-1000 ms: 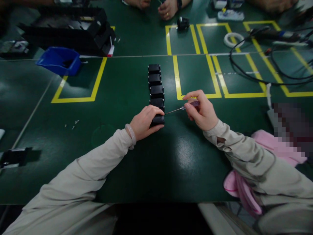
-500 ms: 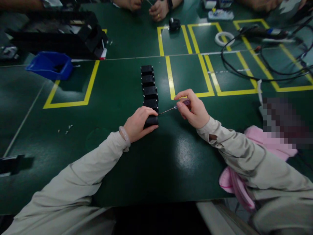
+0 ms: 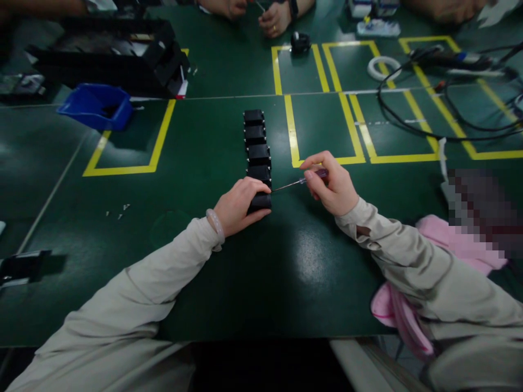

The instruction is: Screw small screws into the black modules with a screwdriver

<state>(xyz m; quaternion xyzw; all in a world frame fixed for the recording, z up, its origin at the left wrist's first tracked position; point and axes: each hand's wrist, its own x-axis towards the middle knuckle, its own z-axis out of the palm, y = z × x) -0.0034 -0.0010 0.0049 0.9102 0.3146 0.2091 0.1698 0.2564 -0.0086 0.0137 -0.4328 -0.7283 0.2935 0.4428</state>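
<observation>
Several black rectangular blocks with small silvery screws along their sides stand in a column on the green table. My left hand [image 3: 240,204] grips the nearest black block [image 3: 260,203] between thumb and fingers, covering part of it. My right hand [image 3: 333,184] holds a screwdriver [image 3: 317,175] by its purplish clear handle. The shaft points left, and its tip is at the right side of the block, beside my left fingertips. Whether the tip sits in a screw is too small to tell. Beyond my left hand, another black block [image 3: 259,155] lies in the row.
A blue bin [image 3: 98,108] and black trays [image 3: 110,60] stand at the far left. Loose screws [image 3: 126,207] lie left of my forearm. Black cable [image 3: 392,117], a white tape roll [image 3: 384,68] and pink cloth [image 3: 441,231] are on the right. A co-worker's hands [image 3: 275,19] are opposite.
The whole scene has shifted slightly right in view as my head turned. Both hands keep their hold, and the screwdriver stays at the block's right side.
</observation>
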